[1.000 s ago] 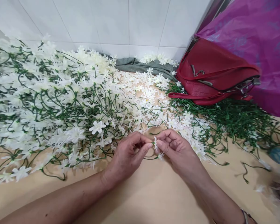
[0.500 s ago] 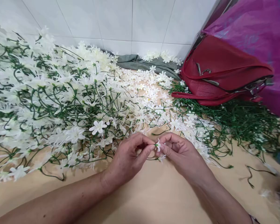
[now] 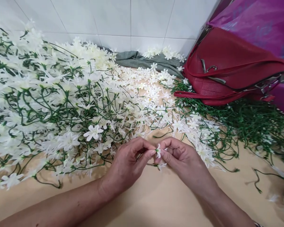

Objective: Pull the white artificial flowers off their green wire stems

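While the thumb and index fingertips of the left hand (image 3: 130, 165) are pinching a small white flower (image 3: 158, 152) at its green base, those of the right hand (image 3: 183, 160) are gripping it from the petal side. The other fingers are curling in towards both palms, and the wrists are angling inward, with the forearms reaching up from the two lower corners. The flower is sitting between the hands, above the tan surface (image 3: 156, 201), and a second blossom (image 3: 161, 165) is showing just below it.

Farther out, a red handbag (image 3: 227, 63) is lying tilted on a heap of green stems (image 3: 246, 118), its strap looping out to the left; its contents are staying out of sight. Behind it a purple plastic bag (image 3: 262, 26) is bulging, and what it is holding is also hidden.

On the left, a large mound of white flowers (image 3: 61, 107) is spreading, its thin-petalled blooms tangling with curving green stems. Flat loose blossoms (image 3: 151, 90) are scattering across the middle. The handbag is looking smooth and leathery, the plastic crinkled and shiny. A rumpled grey-green cloth (image 3: 132, 59) is running along the foot of the glossy, pale tiled wall (image 3: 146, 19).
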`<state>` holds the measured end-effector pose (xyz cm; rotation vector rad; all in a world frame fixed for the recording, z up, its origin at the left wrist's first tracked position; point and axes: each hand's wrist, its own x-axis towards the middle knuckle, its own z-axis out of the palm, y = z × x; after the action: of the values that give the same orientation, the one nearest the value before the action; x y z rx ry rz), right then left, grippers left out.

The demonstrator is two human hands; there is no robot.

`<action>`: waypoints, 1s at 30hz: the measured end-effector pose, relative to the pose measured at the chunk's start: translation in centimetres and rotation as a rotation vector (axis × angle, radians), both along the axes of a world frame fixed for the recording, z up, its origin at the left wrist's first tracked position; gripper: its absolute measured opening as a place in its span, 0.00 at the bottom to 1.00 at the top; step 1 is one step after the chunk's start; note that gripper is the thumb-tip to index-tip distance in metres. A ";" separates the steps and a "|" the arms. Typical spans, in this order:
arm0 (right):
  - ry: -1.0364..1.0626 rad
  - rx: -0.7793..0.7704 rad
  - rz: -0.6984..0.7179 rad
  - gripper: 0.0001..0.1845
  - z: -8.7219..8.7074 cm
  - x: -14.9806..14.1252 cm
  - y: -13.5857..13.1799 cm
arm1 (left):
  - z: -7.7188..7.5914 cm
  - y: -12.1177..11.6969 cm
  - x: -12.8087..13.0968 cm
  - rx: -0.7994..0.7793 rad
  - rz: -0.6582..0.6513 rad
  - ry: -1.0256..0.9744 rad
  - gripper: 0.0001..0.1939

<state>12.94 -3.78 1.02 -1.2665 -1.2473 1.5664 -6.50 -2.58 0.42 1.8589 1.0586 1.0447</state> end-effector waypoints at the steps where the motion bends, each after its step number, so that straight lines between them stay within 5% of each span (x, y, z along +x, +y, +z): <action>1: 0.002 -0.001 0.004 0.16 0.1 0.0 0.0 | 0.0 0.0 0.0 -0.001 -0.002 0.003 0.05; 15: 0.057 0.040 -0.033 0.15 0.1 -0.6 0.1 | -0.3 0.0 0.2 0.035 0.020 -0.013 0.06; 21: 0.018 0.189 -0.162 0.12 0.2 0.3 0.1 | 0.3 -1.2 0.0 0.343 -0.001 0.034 0.03; 26: -0.125 0.339 -0.257 0.09 0.3 1.2 0.3 | 1.0 -2.8 -0.1 0.601 -0.220 0.266 0.05; 30: -0.213 0.475 -0.149 0.04 0.0 0.9 0.2 | 0.4 -3.8 0.4 0.574 -0.456 0.468 0.09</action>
<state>13.80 -3.56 1.05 -1.1972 -1.5101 0.9684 -6.09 -6.34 0.80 2.7418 0.5377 0.6906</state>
